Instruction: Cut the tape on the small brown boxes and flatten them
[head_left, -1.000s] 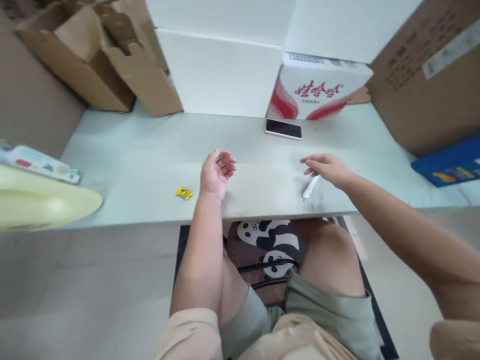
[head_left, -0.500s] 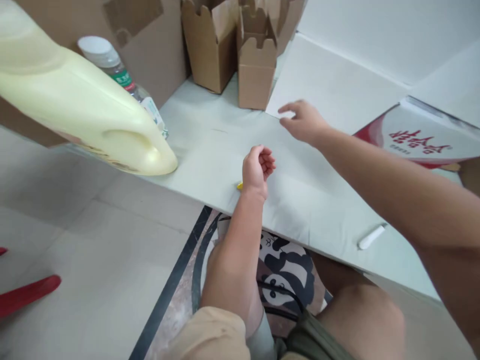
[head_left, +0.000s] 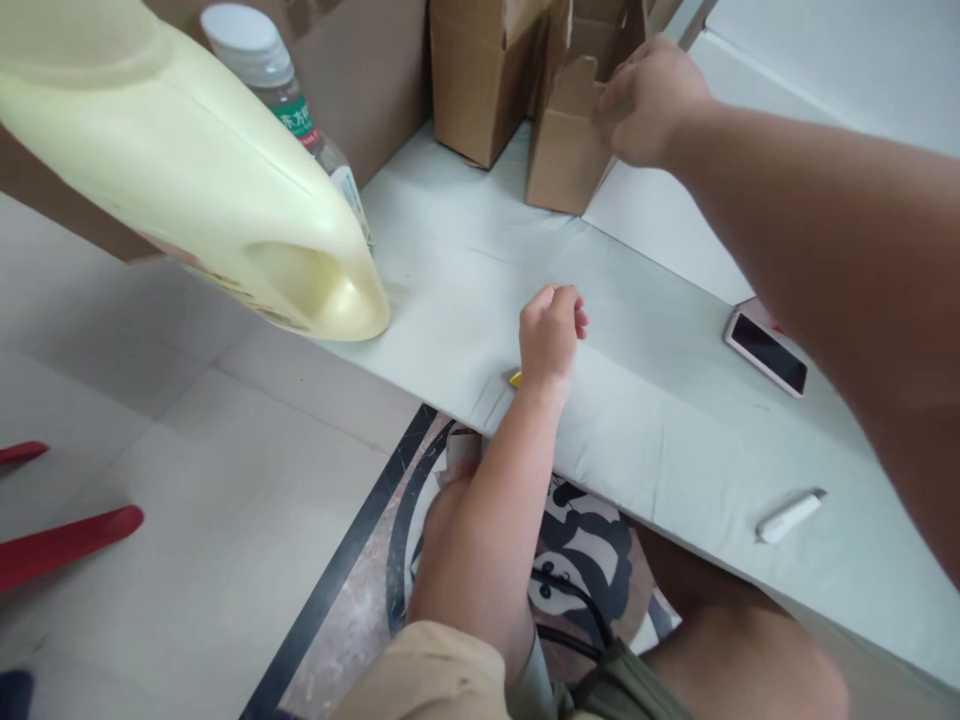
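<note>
My right hand (head_left: 646, 98) has reached to the far side of the table and grips the top edge of a small open cardboard box (head_left: 564, 150). Near the front edge of the pale green table (head_left: 465, 270) rests my left hand (head_left: 551, 335), its fingers curled loosely with nothing visible in them. A small yellow candy (head_left: 515, 378) peeks out just left of that wrist. A white pen-like object (head_left: 789, 516) lies at the table's front right.
A large cream plastic jug (head_left: 187, 170) and a water bottle (head_left: 289, 100) stand at the left. More cardboard boxes (head_left: 480, 70) sit at the back. A phone (head_left: 766, 352) lies at the right, white boards behind it. Red objects (head_left: 67, 540) lie on the floor.
My view has swung left. My right hand left the white pen-like object, crossed the table and took hold of the small cardboard box. The left hand stayed put.
</note>
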